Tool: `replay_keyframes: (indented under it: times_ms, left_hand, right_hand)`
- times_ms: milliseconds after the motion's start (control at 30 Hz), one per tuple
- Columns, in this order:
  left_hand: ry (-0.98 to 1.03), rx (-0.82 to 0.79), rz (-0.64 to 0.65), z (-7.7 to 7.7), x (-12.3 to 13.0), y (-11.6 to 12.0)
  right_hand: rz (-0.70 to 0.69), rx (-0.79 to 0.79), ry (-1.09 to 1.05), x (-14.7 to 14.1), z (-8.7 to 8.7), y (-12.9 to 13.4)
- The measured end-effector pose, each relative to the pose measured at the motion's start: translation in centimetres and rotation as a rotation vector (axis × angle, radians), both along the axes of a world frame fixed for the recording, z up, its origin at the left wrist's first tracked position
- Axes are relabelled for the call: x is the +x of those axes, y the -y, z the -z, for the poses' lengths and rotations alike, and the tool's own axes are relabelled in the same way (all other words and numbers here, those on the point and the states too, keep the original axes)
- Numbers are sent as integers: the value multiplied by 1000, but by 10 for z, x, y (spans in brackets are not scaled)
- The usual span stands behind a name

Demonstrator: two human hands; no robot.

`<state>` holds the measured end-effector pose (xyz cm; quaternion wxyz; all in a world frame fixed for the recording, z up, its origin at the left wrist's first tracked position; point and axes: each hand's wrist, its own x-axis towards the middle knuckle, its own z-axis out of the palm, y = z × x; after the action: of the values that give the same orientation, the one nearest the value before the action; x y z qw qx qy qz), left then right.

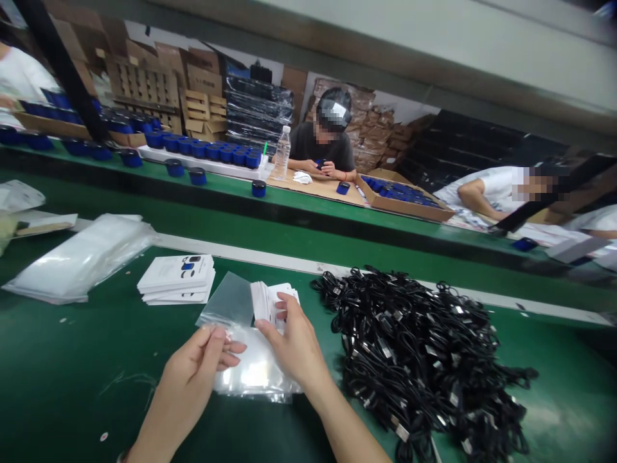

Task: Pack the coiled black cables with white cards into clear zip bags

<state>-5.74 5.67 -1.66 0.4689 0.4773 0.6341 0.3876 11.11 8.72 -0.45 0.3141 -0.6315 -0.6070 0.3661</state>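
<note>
My left hand (pixel 193 363) pinches the edge of a clear plastic zip bag (pixel 227 299) between thumb and fingers. My right hand (pixel 294 337) grips a small fan of white printed cards (pixel 272 302), and its fingers partly hide them. Under both hands lies a loose heap of clear plastic bags (pixel 255 376) on the green bench mat (pixel 72 386). A neat stack of white printed cards (pixel 176 280) sits to the left of the held bag. A large pile of black cables (pixel 414 354) lies just right of my right hand.
A packet of clear bags (pixel 77 260) lies at the left, with papers (pixel 29 209) beyond it. Behind a raised green conveyor (pixel 289 206) carrying blue round containers (pixel 197 151), a co-worker (pixel 322 145) sits. Another person (pixel 491 193) leans at the right. Cardboard boxes stand behind.
</note>
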Motion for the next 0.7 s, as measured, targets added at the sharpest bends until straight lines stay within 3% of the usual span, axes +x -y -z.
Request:
replay_keyframes:
  times_ms: [333,500,700]
  left_hand:
    - [-48,-50,1,10,-5,2]
    - [-54,-59,4,15,-8,2]
    - [-63,-56,-6,10,-9,2]
  right_hand:
    - [22,-140,-85,12,18,-25]
    - [4,-162,-92,12,13,-27]
    - [-25,-200,-164,18,14,-27]
